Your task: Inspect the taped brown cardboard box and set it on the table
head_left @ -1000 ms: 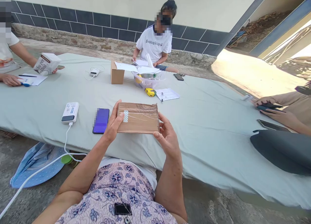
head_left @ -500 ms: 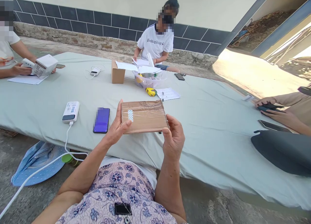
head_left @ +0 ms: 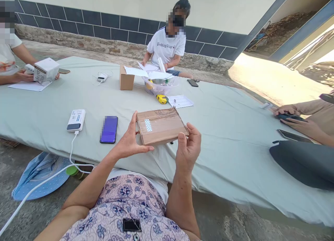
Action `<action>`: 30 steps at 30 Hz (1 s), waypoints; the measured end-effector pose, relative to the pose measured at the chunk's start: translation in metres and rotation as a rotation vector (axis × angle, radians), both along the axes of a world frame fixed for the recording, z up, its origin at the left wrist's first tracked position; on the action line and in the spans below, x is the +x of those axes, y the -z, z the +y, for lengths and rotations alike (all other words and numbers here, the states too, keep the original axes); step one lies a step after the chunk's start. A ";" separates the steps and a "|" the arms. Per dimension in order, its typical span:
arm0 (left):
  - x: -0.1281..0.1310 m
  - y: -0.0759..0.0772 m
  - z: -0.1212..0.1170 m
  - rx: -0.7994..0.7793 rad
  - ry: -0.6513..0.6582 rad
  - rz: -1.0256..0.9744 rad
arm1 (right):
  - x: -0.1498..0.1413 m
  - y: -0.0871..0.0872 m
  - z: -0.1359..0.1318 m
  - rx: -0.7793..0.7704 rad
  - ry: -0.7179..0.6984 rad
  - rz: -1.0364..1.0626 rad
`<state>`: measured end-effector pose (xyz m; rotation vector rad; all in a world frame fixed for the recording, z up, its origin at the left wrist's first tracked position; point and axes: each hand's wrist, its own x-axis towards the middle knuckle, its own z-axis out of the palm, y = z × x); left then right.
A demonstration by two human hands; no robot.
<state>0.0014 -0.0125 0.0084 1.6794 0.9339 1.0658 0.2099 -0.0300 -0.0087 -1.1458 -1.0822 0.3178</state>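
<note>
A flat brown cardboard parcel (head_left: 161, 126), taped over and bearing a small white sticker, hangs just above the grey-green sheet (head_left: 221, 129). My left hand (head_left: 129, 141) grips its left end, thumb under the near edge and fingers behind. My right hand (head_left: 189, 148) pinches its right corner with curled fingers. The parcel is turned a little, its right end farther from me.
A purple phone (head_left: 109, 129) and a white power bank (head_left: 76, 120) with a cable lie left of the parcel. Beyond are a yellow tape measure (head_left: 161, 99), paper sheets, a clear bowl (head_left: 160, 86) and a small carton (head_left: 126, 80). Three other people sit around the sheet.
The parcel has turned in my hands and shifted right. My left thumb slid from its top to its near edge. The person at far left turned a white box.
</note>
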 end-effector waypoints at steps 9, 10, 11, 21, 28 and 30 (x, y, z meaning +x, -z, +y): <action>0.012 -0.001 -0.004 -0.011 -0.199 -0.018 | -0.018 -0.001 -0.005 -0.132 -0.151 -0.362; 0.012 0.000 -0.005 -0.003 -0.196 -0.016 | -0.016 -0.001 -0.005 -0.143 -0.176 -0.377; 0.013 0.000 -0.005 0.010 -0.196 -0.012 | -0.014 -0.001 -0.006 -0.150 -0.193 -0.388; 0.018 0.001 -0.008 0.042 -0.229 0.061 | -0.015 -0.001 -0.005 -0.139 -0.052 -0.236; -0.004 0.000 0.001 0.010 -0.058 -0.003 | 0.002 -0.007 -0.004 -0.037 0.005 0.039; -0.011 0.002 0.005 -0.010 -0.016 -0.006 | 0.005 -0.009 -0.005 0.004 -0.019 0.058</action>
